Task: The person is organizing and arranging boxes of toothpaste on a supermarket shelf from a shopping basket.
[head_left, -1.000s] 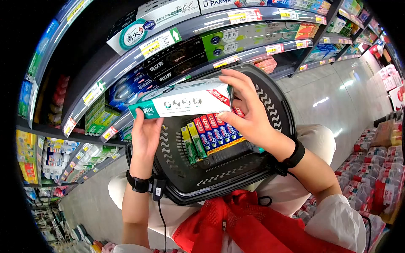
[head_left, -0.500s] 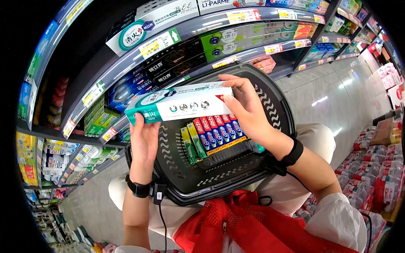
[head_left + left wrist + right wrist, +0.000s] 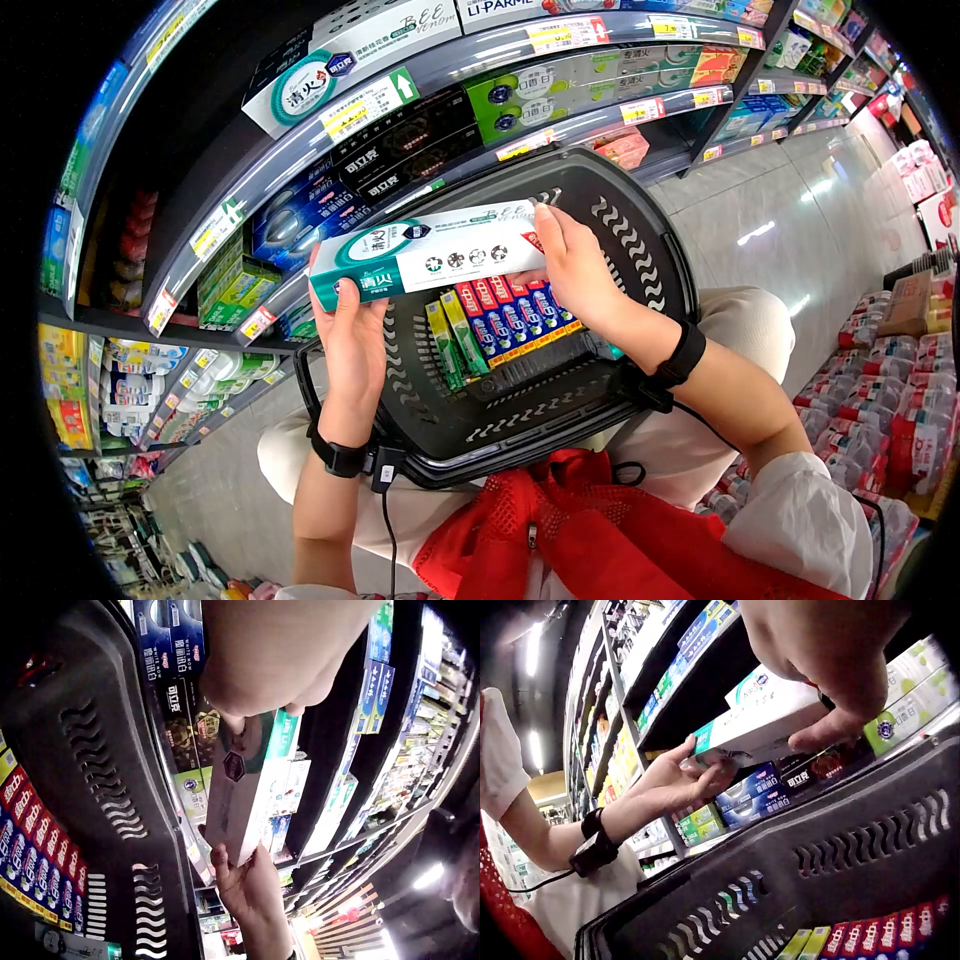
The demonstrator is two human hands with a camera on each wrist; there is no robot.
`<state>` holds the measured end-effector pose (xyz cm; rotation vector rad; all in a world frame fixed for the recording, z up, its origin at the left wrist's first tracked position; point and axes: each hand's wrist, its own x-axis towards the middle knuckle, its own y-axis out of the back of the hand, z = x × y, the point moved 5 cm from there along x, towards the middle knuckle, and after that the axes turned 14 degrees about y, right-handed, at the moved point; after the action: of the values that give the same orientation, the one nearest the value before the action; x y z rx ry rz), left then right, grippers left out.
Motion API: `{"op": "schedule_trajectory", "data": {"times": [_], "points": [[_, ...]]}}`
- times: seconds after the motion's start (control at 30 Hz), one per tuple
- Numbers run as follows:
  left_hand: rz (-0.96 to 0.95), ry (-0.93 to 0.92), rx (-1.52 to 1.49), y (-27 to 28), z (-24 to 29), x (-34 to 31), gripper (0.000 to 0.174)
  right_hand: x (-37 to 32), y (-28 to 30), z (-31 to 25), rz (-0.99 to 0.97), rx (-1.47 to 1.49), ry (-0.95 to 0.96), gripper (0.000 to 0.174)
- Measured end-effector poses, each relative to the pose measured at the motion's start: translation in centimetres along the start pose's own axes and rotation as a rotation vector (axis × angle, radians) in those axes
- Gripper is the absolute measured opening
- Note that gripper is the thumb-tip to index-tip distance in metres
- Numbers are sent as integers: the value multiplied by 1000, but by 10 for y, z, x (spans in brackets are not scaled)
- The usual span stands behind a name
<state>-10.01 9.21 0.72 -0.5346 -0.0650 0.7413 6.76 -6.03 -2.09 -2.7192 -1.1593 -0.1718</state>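
Note:
A long white and teal box (image 3: 440, 252) is held level above a black basket (image 3: 540, 405) in the head view. My left hand (image 3: 352, 340) grips its teal end, thumb on the front face. At the other end my right hand (image 3: 580, 268) pinches the white box. In the left wrist view the box (image 3: 238, 795) spans between both hands; the right wrist view shows the box (image 3: 769, 724) with the left hand's fingers under its teal end. Inside the basket lie red and blue toothpaste boxes (image 3: 510, 322) beside green and yellow boxes (image 3: 455, 340).
Shelves with price tags (image 3: 368, 105) curve along the left and top, stacked with black boxes (image 3: 410, 150), green boxes (image 3: 235, 285) and a similar white box (image 3: 350, 65). A tiled floor (image 3: 790, 210) and wrapped red-capped bottles (image 3: 850, 400) are at the right. The basket rests against the person's legs.
The box has tilted so that more of its top face shows, and its teal end has shifted slightly right. Both hands have moved with it, still gripping the ends.

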Motion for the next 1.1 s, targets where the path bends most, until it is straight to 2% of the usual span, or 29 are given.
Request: {"op": "schedule_trajectory", "data": {"times": [0.03, 0.17, 0.23, 0.3, 0.37, 0.43, 0.5, 0.53, 0.57, 0.63, 0.67, 0.7, 0.77, 0.83, 0.87, 0.9, 0.93, 0.97, 1.0, 1.1], "points": [[3, -3, -2, -1, -1, -1, 49, 0, 1, -3, 45, -10, 51, 43], [-7, 6, 1, -3, -1, -2, 50, 0, 3, -5, 43, -100, 31, 43], [-6, 1, 9, -4, 0, -2, 51, 2, 4, -4, 93, -121, 80, 42], [-3, 9, 1, -1, -1, -2, 51, 2, 5, -4, 36, -121, 36, 44], [3, 9, -11, 0, -1, -3, 51, 7, 8, -3, 50, -180, 166, 46], [-23, 118, -32, -4, -7, -4, 51, 12, 7, 0, -13, -100, 192, 50], [-17, 186, 65, -2, -15, -6, 53, 9, 10, 0, 24, -101, 45, 56], [1, 220, 68, -1, -19, -7, 54, 8, 10, -1, -11, -71, 82, 61], [18, 252, 71, 1, -21, -6, 54, 7, 10, 4, -65, -8, 31, 64], [35, 374, -15, 9, -25, 1, 51, 9, 9, -5, -251, -283, 123, 67], [49, 425, -31, 12, -25, 3, 44, 10, 7, -13, -314, -229, 175, 70], [63, 478, -47, 12, -24, 4, 40, 8, 1, -25, -292, -119, 176, 69], [39, 507, -15, 6, -19, 1, 42, 10, 0, -51, -336, -401, 320, 66], [-55, 575, 85, -1, -17, -4, 50, 15, 12, -52, -277, -561, 376, 57], [-56, 578, 127, -1, -14, -5, 49, 18, 19, -52, -198, -559, 313, 51], [-57, 584, 170, 0, -13, -5, 48, 21, 26, -45, -138, -507, 357, 42], [-56, 580, 164, 2, -12, -4, 48, 24, 32, -38, -126, -356, 279, 39], [-63, 510, 291, 4, -8, -2, 46, 26, 35, -35, -114, -207, 201, 36], [-68, 439, 418, 5, -4, -1, 45, 21, 30, -41, -111, -57, 29, 33], [-105, 402, 322, -4, 4, -4, 42, 17, 29, -29, -139, -64, 8, 34]]}}
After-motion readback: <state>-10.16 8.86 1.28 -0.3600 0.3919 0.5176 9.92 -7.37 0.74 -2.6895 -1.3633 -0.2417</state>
